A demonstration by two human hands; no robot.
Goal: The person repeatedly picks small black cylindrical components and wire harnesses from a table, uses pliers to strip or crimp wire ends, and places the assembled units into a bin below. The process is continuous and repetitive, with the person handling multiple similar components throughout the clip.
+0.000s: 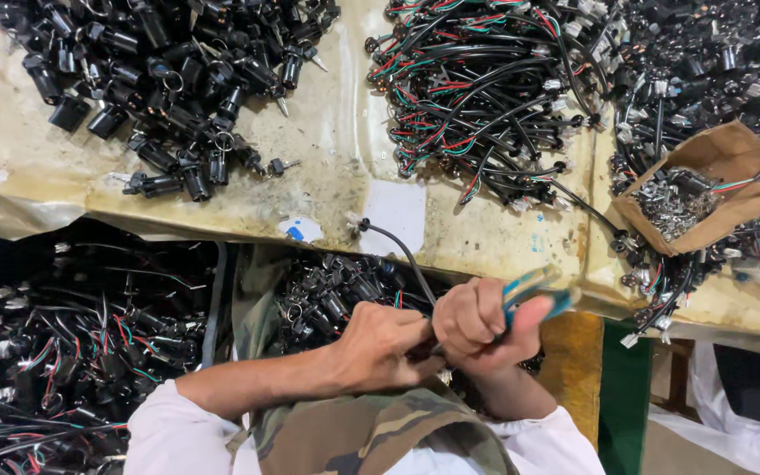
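Head view, looking straight down: at the far left of the worktop (327, 189), which is covered with stained yellowish sheeting, lies a heap of black lock cylinders (164, 84), some with keys and rings showing. Below the worktop's near edge on the left sits a bin of wired parts (54, 352) with red, green and black leads. Just right of it, a camouflage-patterned cloth bag (310, 295) holds more black lock parts, close to the person's lap.

In the near middle the two hands meet, touching each other. The left hand (380, 347) has its fingers pinched together on the near end of a black cable (402, 251), which runs away from the hands, up over the worktop edge, to a small connector resting beside a white paper patch (395, 215). The right hand (477, 325) is closed around blue-handled pliers (534, 290); the handles stick out to the right, blurred, and the tool's tip is hidden between the hands.

Farther off, in the middle right, lies a tangle of wire harnesses (477, 97) in black, red and green. At the far right an open cardboard box (705, 189) holds small shiny metal pieces, with more black cables and connectors piled around it.
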